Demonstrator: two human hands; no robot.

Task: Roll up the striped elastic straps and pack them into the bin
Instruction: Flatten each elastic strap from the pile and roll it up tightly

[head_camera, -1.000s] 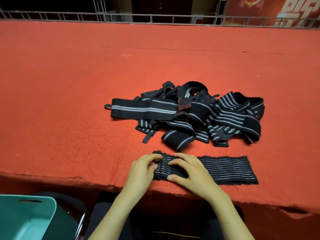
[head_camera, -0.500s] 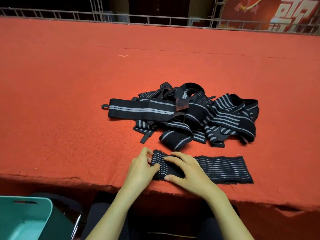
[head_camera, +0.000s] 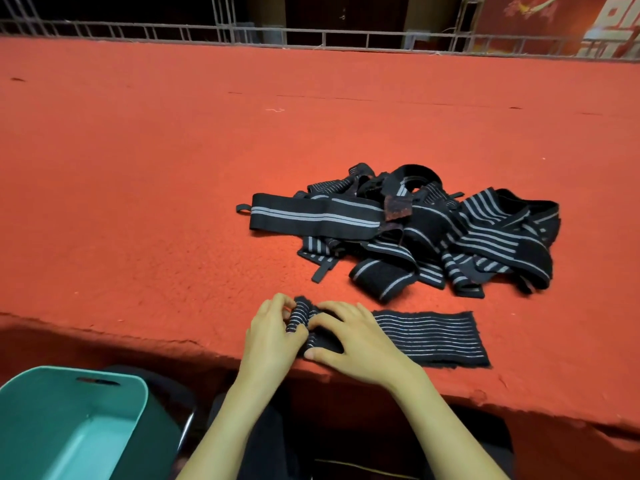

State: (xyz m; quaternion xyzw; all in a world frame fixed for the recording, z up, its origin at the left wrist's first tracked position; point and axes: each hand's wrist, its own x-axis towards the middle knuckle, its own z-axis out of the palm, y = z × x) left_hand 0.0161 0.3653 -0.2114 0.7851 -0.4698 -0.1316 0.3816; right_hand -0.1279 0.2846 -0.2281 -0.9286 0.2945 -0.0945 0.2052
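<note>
Pinching the rolled end (head_camera: pixel 300 315) of a striped strap (head_camera: pixel 427 336) with the left hand (head_camera: pixel 270 337), fingers curled in against the small roll, thumb side tucked close. Pressing down on the same strap with the right hand (head_camera: pixel 356 342), palm down, fingers spread and lightly bent, fingertips touching the roll, thumb lying along the strap's near edge. Meeting just left of lower centre of the frame, both hands touching each other at the roll.

Lying flat to the right of the hands, the unrolled length of the strap, black with thin pale lines, running along the near edge of the red surface (head_camera: pixel 138 202).

Sitting just above and right of the hands, at centre right, a loose pile of straps (head_camera: pixel 450 233), black with grey stripes, tangled and overlapping, apart from the strap being rolled. Sticking out of the pile to the left, one long strap (head_camera: pixel 311 214) with two pale stripes and a small loop at its tip.

Standing in the lower left corner, below the surface edge and well apart from the hands, a teal bin (head_camera: pixel 138 396) with a handle slot in its wall; showing only its own teal bottom inside, left part cut off by the frame.

Running across the top of the frame, a metal railing (head_camera: pixel 311 36); hanging in the upper right corner, a red banner (head_camera: pixel 571 26).
</note>
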